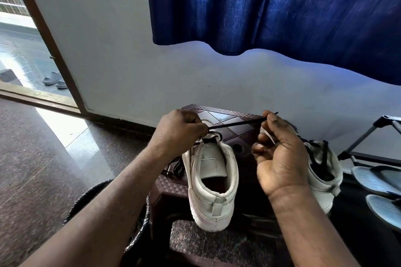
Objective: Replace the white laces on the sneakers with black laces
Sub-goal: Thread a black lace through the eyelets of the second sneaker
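Note:
A white sneaker (213, 182) stands heel toward me on a dark brown plastic stool (235, 130). A black lace (238, 124) runs taut from its front eyelets to the right. My left hand (179, 130) pinches the lace at the sneaker's front. My right hand (280, 158) pinches the lace near its free tip, palm toward me. Behind my right hand stands a second white sneaker (324, 171) with black laces threaded through it; my hand hides much of it.
A blue curtain (282, 6) hangs over the white wall behind the stool. Grey-blue slippers (377, 182) and a dark rack frame (368, 138) lie at right. A doorway (28, 50) opens at left with dark sandals (54, 80) outside. A round woven basket (108, 201) sits by my left arm.

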The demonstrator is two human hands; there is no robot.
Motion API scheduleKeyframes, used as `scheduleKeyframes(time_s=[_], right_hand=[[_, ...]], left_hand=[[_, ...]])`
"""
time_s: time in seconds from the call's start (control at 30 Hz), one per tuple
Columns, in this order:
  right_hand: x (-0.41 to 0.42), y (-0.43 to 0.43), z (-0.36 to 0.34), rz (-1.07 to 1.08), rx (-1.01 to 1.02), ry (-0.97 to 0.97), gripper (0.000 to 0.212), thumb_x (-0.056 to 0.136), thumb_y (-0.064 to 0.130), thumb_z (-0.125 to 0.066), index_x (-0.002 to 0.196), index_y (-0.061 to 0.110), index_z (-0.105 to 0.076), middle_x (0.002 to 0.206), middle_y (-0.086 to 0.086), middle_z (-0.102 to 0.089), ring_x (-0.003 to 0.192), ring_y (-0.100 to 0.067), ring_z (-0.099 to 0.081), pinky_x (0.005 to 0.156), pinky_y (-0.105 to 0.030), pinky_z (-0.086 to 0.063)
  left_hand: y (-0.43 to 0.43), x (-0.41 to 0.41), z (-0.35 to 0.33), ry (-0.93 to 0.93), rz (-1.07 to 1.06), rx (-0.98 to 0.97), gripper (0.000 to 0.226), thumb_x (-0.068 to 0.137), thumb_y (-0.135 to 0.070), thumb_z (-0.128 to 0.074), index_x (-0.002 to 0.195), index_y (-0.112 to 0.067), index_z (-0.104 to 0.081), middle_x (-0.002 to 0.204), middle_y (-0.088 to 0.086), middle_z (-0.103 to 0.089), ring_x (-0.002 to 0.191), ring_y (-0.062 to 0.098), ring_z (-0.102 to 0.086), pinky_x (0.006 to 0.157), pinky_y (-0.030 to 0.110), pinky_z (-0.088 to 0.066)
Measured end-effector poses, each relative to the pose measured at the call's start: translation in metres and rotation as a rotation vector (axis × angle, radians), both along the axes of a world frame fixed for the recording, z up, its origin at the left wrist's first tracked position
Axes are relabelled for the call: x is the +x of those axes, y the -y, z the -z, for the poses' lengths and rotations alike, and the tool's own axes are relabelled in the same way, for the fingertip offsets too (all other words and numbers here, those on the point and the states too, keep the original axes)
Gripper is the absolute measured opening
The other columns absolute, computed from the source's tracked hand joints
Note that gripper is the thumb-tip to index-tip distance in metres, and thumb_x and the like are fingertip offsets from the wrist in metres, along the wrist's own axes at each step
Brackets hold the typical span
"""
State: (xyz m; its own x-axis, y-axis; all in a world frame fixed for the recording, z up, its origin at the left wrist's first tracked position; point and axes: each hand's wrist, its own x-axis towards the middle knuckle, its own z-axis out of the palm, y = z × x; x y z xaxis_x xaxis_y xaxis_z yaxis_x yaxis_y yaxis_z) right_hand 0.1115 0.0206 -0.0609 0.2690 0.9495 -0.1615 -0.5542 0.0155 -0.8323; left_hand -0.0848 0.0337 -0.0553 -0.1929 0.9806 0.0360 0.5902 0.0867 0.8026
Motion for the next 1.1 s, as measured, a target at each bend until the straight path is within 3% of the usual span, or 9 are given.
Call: scheduleKeyframes(time_s=[0.17,0.3,0.43,0.6,0.73,0.83,0.93,1.03,1.1], right_hand=[[-0.001,-0.003,0.005,0.182,0.11,0.1,0.005,0.09,0.021,-0.079,0.087,0.024,-0.078,0.081,0.007,-0.067,0.063,-0.006,-0.052,0.056,-0.024,-0.034],[-0.006,0.003,0.005,0.324,0.371,0.469,0.005,0.091,0.026,-0.08,0.089,0.031,-0.08,0.086,0.009,-0.075,0.079,-0.012,-0.065,0.076,-0.029,-0.052],[-0.022,0.016,0.003,0.081,0.454,0.867,0.004,0.091,0.02,-0.081,0.093,0.023,-0.079,0.085,0.012,-0.077,0.082,-0.008,-0.072,0.077,-0.024,-0.056],[-0.033,0.016,0.007,-0.157,0.391,1.114,0.004,0.087,0.025,-0.083,0.086,0.026,-0.079,0.079,0.019,-0.075,0.076,-0.001,-0.07,0.075,-0.03,-0.059],[-0.031,0.015,0.008,-0.145,0.379,1.216,0.007,0.084,0.032,-0.082,0.084,0.029,-0.076,0.074,0.016,-0.072,0.074,-0.005,-0.068,0.073,-0.036,-0.058],[-0.03,0.015,0.008,-0.136,0.377,1.301,0.008,0.082,0.036,-0.081,0.085,0.032,-0.075,0.074,0.016,-0.072,0.079,-0.007,-0.067,0.075,-0.036,-0.058],[-0.03,0.018,0.006,-0.081,0.369,1.388,0.01,0.078,0.038,-0.083,0.083,0.032,-0.077,0.072,0.02,-0.071,0.081,-0.013,-0.068,0.076,-0.037,-0.057],[-0.03,0.022,0.004,-0.042,0.348,1.44,0.011,0.077,0.041,-0.086,0.082,0.036,-0.078,0.071,0.02,-0.07,0.081,-0.015,-0.067,0.077,-0.04,-0.056],[-0.031,0.023,0.003,-0.042,0.337,1.456,0.009,0.078,0.044,-0.082,0.085,0.038,-0.079,0.072,0.021,-0.071,0.082,-0.015,-0.066,0.079,-0.041,-0.056]], left_hand=[[0.001,-0.002,0.001,0.067,0.03,0.076,0.014,0.082,-0.032,-0.082,0.08,-0.023,-0.072,0.065,-0.006,-0.064,0.055,0.007,-0.049,0.058,0.026,-0.039],[0.009,-0.01,-0.009,0.019,0.034,0.088,0.029,0.084,-0.04,-0.082,0.08,-0.016,-0.067,0.058,-0.008,-0.056,0.05,0.006,-0.043,0.051,0.023,-0.034],[0.026,-0.008,-0.011,0.092,0.19,-0.08,0.043,0.077,-0.056,-0.084,0.081,-0.016,-0.068,0.061,-0.008,-0.062,0.053,0.009,-0.052,0.057,0.028,-0.043],[0.042,-0.006,-0.017,-0.136,0.063,-0.017,0.025,0.072,-0.047,-0.079,0.076,-0.024,-0.071,0.064,-0.01,-0.069,0.056,0.006,-0.061,0.055,0.026,-0.05],[0.056,-0.009,-0.02,-0.055,0.06,-0.072,0.013,0.074,-0.039,-0.082,0.074,-0.028,-0.076,0.068,-0.008,-0.073,0.064,0.012,-0.072,0.061,0.032,-0.061],[0.06,-0.008,-0.019,0.024,0.027,-0.049,0.011,0.08,-0.035,-0.079,0.072,-0.027,-0.079,0.067,-0.003,-0.074,0.065,0.017,-0.074,0.062,0.036,-0.062],[0.056,-0.012,-0.015,0.157,0.045,-0.083,0.024,0.071,-0.038,-0.075,0.072,-0.014,-0.077,0.068,0.009,-0.073,0.059,0.019,-0.065,0.065,0.05,-0.061],[0.05,-0.016,-0.01,0.312,0.065,-0.125,0.043,0.056,-0.044,-0.072,0.075,-0.006,-0.075,0.081,0.027,-0.072,0.065,0.023,-0.061,0.073,0.066,-0.057],[0.049,-0.018,-0.008,0.354,0.077,-0.146,0.047,0.054,-0.046,-0.072,0.079,-0.007,-0.076,0.087,0.03,-0.072,0.069,0.025,-0.062,0.077,0.069,-0.055]])
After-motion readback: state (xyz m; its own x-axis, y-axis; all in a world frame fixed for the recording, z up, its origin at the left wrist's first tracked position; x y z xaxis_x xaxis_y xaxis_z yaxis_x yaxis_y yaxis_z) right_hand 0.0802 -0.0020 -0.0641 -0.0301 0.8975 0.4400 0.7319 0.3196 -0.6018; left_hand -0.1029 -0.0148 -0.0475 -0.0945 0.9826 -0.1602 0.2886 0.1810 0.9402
